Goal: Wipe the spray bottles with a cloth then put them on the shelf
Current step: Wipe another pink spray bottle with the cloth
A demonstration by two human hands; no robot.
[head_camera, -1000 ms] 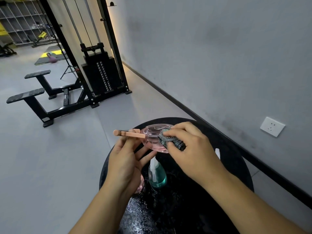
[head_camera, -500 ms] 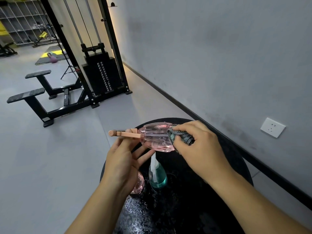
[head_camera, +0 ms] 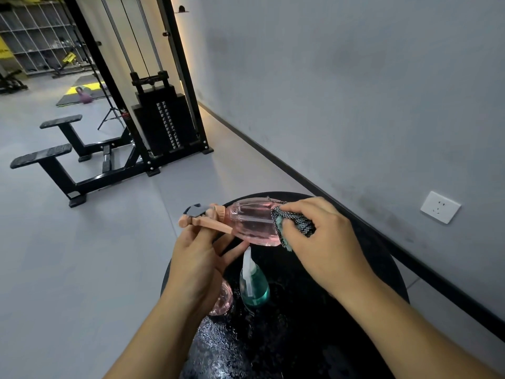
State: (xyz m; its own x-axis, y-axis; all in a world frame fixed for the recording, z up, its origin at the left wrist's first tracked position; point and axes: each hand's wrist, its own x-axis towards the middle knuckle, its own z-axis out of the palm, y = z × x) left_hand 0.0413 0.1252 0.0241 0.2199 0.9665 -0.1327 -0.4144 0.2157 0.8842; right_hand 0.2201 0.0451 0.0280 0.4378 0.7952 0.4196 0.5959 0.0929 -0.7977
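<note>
A clear pink spray bottle (head_camera: 250, 221) lies on its side in the air above a round black table (head_camera: 377, 258), nozzle pointing left. My left hand (head_camera: 199, 258) grips its peach trigger head from below. My right hand (head_camera: 319, 239) pinches a grey-and-teal cloth (head_camera: 293, 222) against the bottle's base end. Below them a teal spray bottle (head_camera: 254, 285) with a white nozzle stands upright on the table. A second pink bottle (head_camera: 222, 299) stands beside it, mostly hidden by my left wrist.
A black cable weight machine (head_camera: 161, 124) with a bench frame (head_camera: 54, 160) stands on the grey floor to the back left. A grey wall with a white socket (head_camera: 440, 207) runs along the right. Storage shelving (head_camera: 35, 39) shows at the far back left.
The bottle has turned in my left hand, so the nozzle's grey tip now shows. My right hand with the cloth has slid right, from the bottle's middle to its base end.
</note>
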